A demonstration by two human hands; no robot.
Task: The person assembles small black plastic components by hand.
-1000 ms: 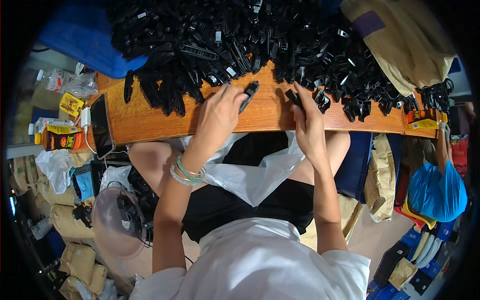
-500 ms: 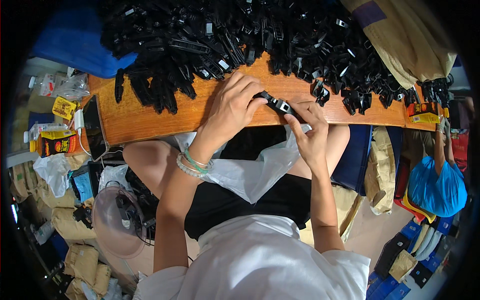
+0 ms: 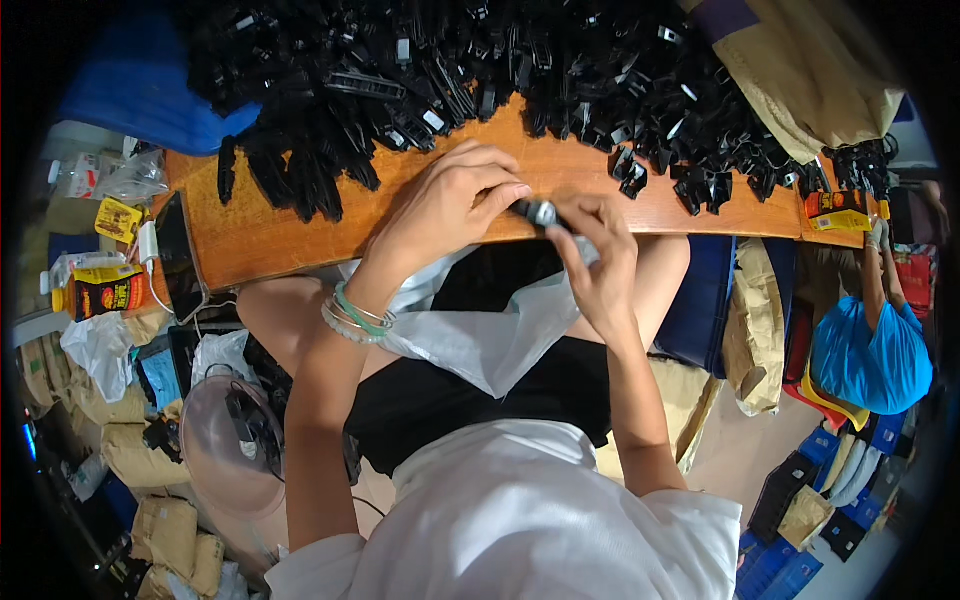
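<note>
Over the front edge of the wooden table (image 3: 240,235), my two hands hold a small black plastic part (image 3: 538,211) with a pale, shiny spot on it. My left hand (image 3: 450,200) pinches its left end between thumb and fingers, and that end is mostly hidden. On its other side, the thumb and curled fingers of my right hand (image 3: 598,245) close on it. The part is blurred, so its exact kind cannot be told. Beyond my hands lies a big heap of similar black plastic parts (image 3: 400,85). A white plastic bag (image 3: 480,345) drapes across my lap.
A brown sack (image 3: 800,80) leans over the heap at the right, a blue bin (image 3: 120,100) at the left. Bottles (image 3: 105,290) and a white charger (image 3: 148,240) sit left. A pink tub (image 3: 230,470) stands below. At far right works another person in blue (image 3: 870,355).
The black part has turned between my hands, and less of its length shows. Both hands sit slightly farther left in the picture, along with the whole scene.
</note>
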